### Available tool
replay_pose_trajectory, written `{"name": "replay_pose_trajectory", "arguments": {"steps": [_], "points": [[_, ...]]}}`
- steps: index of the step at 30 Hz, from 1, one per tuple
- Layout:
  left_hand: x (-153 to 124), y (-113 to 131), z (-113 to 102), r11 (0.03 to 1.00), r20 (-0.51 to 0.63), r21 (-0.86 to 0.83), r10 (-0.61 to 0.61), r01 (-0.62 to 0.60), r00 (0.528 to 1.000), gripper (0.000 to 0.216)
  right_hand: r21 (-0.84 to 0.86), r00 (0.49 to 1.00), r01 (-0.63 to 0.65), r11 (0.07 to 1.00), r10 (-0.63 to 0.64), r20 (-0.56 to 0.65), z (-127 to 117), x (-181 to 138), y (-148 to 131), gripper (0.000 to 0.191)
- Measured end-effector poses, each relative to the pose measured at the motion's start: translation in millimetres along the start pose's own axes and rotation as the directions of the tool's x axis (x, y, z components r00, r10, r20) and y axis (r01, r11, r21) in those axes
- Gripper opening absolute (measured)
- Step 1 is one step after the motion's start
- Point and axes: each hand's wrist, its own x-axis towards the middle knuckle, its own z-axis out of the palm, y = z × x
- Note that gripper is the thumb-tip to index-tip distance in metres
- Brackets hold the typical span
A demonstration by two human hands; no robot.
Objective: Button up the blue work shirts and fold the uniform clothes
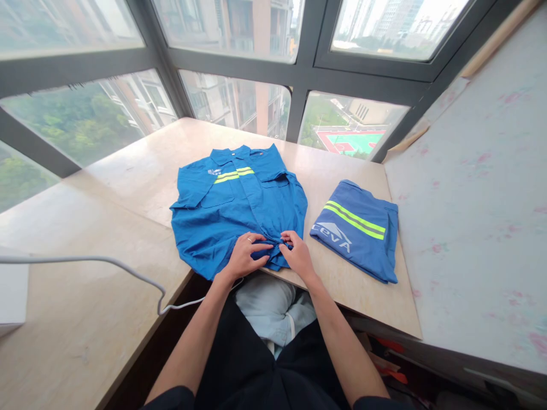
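Observation:
A blue work jacket (pixel 231 199) lies front up on the pale windowsill, its collar toward the window. Yellow and grey reflective strips cross its chest, and a small white logo sits near one of them. On its lower edge rests my left hand (pixel 248 255), fingers stretched and apart, the tips touching the cloth. My right hand (pixel 298 256) is closed on the bunched hem at the front opening, fingers curled. Part of the hem is hidden under both hands. To the right is a folded blue garment (pixel 359 228) with a reflective strip and large white lettering; neither hand touches it.
The wooden sill (pixel 128 199) ends at a front edge close to my lap. A grey cable (pixel 106 260) runs across its left part, near a white box (pixel 12 296). Window frames (pixel 239 65) stand behind, and a flowered wall (pixel 478 216) bounds the right side.

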Motion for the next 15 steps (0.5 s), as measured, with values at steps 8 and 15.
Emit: {"name": "replay_pose_trajectory", "arguments": {"steps": [8,15], "points": [[0,2,3,0.999,0.009,0.046,-0.027,0.026,1.000,0.028,0.028,0.998,-0.038,0.999,0.039,-0.050,1,-2,-2,0.020],[-1,4,13,0.995,-0.094,0.054,-0.080,0.085,0.992,0.018,0.009,0.992,-0.052,0.999,0.053,-0.118,4,-8,-6,0.021]]}}
